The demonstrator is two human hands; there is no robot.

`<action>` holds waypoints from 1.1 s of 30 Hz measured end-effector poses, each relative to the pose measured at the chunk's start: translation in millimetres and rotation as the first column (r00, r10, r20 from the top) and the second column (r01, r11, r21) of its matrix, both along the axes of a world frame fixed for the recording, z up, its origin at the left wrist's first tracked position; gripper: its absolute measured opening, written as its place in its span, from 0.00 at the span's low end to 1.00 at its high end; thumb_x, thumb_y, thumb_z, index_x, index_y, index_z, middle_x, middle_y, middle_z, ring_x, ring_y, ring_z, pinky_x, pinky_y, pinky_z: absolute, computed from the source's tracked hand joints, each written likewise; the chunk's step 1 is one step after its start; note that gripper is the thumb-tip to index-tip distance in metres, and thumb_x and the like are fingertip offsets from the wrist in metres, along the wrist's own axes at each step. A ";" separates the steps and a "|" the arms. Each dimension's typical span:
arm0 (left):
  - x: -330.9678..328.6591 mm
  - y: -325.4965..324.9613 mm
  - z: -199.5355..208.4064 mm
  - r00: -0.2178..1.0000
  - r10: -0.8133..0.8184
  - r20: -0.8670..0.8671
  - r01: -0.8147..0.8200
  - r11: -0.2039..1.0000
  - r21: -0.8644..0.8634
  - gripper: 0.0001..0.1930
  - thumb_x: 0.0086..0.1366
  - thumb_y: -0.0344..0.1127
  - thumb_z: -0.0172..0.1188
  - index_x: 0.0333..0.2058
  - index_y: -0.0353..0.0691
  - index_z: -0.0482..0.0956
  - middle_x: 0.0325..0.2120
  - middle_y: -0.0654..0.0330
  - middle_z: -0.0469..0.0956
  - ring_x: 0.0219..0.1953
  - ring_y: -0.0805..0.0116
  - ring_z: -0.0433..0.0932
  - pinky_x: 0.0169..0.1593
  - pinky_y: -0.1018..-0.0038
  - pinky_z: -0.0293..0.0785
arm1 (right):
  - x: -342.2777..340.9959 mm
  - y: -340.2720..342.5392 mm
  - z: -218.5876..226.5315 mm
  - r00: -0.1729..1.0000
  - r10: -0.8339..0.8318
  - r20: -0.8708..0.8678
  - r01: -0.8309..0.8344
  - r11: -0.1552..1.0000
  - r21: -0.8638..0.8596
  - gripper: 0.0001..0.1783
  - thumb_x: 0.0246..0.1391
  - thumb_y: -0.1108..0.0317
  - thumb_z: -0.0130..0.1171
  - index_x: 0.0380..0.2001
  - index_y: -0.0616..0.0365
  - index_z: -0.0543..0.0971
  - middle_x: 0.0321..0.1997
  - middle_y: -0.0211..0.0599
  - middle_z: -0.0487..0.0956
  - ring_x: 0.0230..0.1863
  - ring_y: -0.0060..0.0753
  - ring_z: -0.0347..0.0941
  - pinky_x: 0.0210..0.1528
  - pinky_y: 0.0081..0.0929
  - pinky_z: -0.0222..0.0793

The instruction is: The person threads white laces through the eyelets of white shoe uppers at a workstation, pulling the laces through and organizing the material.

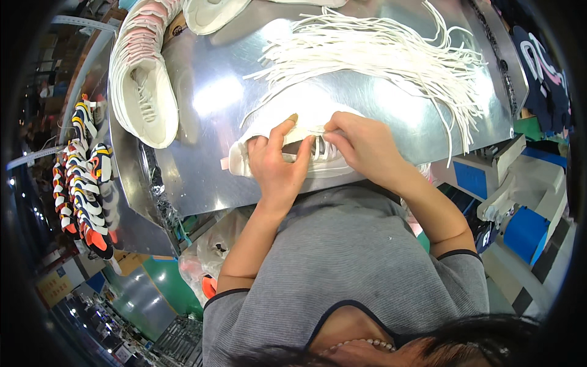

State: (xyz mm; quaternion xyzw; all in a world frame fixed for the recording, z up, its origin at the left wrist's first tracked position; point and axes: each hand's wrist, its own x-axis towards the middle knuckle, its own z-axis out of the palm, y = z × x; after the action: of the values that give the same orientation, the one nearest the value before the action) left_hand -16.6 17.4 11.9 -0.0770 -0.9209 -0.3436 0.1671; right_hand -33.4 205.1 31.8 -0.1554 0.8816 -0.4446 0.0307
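A white shoe upper [240,160] lies on its side on the shiny metal table near the front edge, with a pink tab at its left end. My left hand [275,164] grips it, thumb and fingers on both sides of the dark opening. White lace rows [322,150] cross the upper just right of the left thumb. My right hand [370,147] is closed in a pinch at the eyelet edge, close to the left thumb; it appears to hold a shoelace, whose end is mostly hidden by the fingers.
A big bundle of loose white shoelaces [373,49] spreads over the table's far right. At the left, a curved row of nested white and pink uppers [143,104] stands. Colourful uppers [85,183] hang or lie beyond the left edge. Blue-panelled equipment [526,232] stands to the right.
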 end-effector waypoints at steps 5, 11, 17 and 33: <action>12.2 -0.3 -6.0 1.000 -0.030 0.005 0.030 0.999 0.045 0.19 0.54 0.31 0.71 0.46 0.41 0.82 0.33 0.57 0.81 0.39 0.58 0.76 0.46 0.65 0.69 | -5.8 5.2 0.2 0.984 0.171 -0.045 -0.159 0.966 0.204 0.06 0.54 0.67 0.62 0.31 0.56 0.75 0.28 0.37 0.80 0.28 0.47 0.78 0.29 0.41 0.70; 19.7 9.3 -5.0 0.994 -0.073 0.077 0.056 0.978 0.202 0.17 0.57 0.28 0.68 0.47 0.39 0.82 0.36 0.54 0.82 0.38 0.57 0.78 0.43 0.67 0.72 | 6.5 -29.8 -22.3 0.969 0.086 -0.233 -0.011 0.952 0.304 0.06 0.53 0.67 0.58 0.31 0.57 0.76 0.24 0.40 0.79 0.29 0.47 0.79 0.32 0.40 0.73; 15.8 -4.6 -7.5 0.976 -0.108 0.189 0.018 0.906 0.423 0.21 0.58 0.25 0.65 0.52 0.37 0.78 0.45 0.53 0.81 0.40 0.58 0.78 0.46 0.69 0.73 | -2.5 16.7 11.1 0.990 0.071 0.119 -0.089 0.984 0.156 0.08 0.58 0.66 0.61 0.39 0.56 0.78 0.26 0.41 0.80 0.29 0.40 0.78 0.32 0.36 0.70; -5.3 -10.9 33.8 0.666 -0.452 0.594 -0.212 0.649 0.731 0.28 0.61 0.16 0.61 0.59 0.36 0.64 0.50 0.57 0.73 0.49 0.73 0.76 0.50 0.77 0.77 | 10.3 12.7 -22.1 0.998 -0.033 0.044 0.046 0.944 -0.326 0.10 0.51 0.71 0.65 0.39 0.51 0.81 0.28 0.29 0.80 0.24 0.32 0.77 0.26 0.25 0.69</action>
State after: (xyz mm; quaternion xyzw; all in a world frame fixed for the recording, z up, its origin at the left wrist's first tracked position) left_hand -21.9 6.4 45.7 0.0768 -0.6694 -0.7028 -0.2279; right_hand -23.1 217.8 9.7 -0.1322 0.7978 -0.5881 0.0124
